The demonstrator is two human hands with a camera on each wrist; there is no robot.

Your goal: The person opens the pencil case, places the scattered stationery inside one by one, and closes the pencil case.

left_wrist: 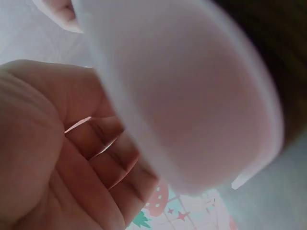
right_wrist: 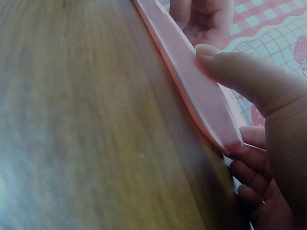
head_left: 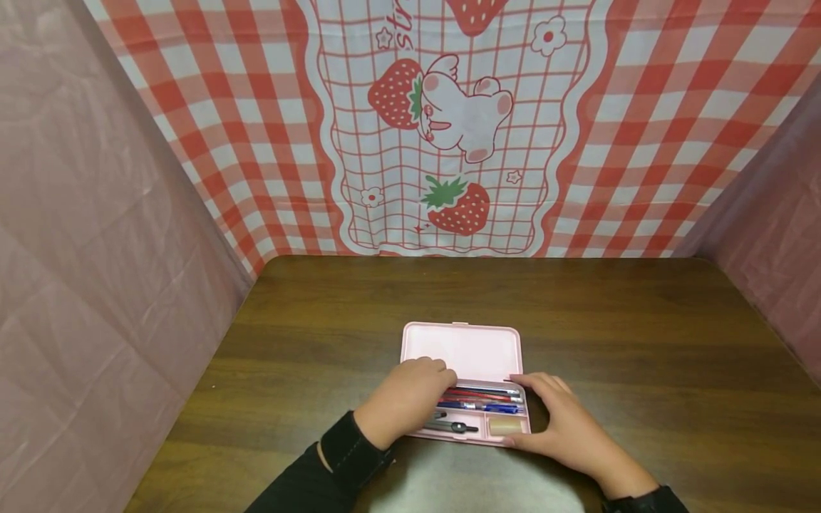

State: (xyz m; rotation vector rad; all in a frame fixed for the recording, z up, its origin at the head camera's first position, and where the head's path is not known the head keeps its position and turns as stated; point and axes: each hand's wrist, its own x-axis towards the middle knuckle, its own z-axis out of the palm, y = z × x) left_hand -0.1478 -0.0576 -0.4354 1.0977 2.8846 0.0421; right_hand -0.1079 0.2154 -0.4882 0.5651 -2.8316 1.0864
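Note:
An open pink pencil case (head_left: 462,349) lies on the table with its lid folded back. Pencils and pens (head_left: 484,399) fill its back compartment, including a blue pen (head_left: 503,409). In the front part are a grey drawing compass (head_left: 452,426) and a tan eraser-like block (head_left: 504,426). My left hand (head_left: 407,395) reaches over the case's left end, fingers bent toward the back compartment. In the left wrist view, the case wall (left_wrist: 192,96) hides those fingertips, so anything between them cannot be seen. My right hand (head_left: 564,424) grips the right end, thumb in front, fingers behind.
The brown wooden table (head_left: 321,306) extends around the case. Behind it hangs a red-and-white checked cloth (head_left: 256,107) with strawberries. Plain pinkish cloths hang at the left (head_left: 96,249) and right (head_left: 770,228).

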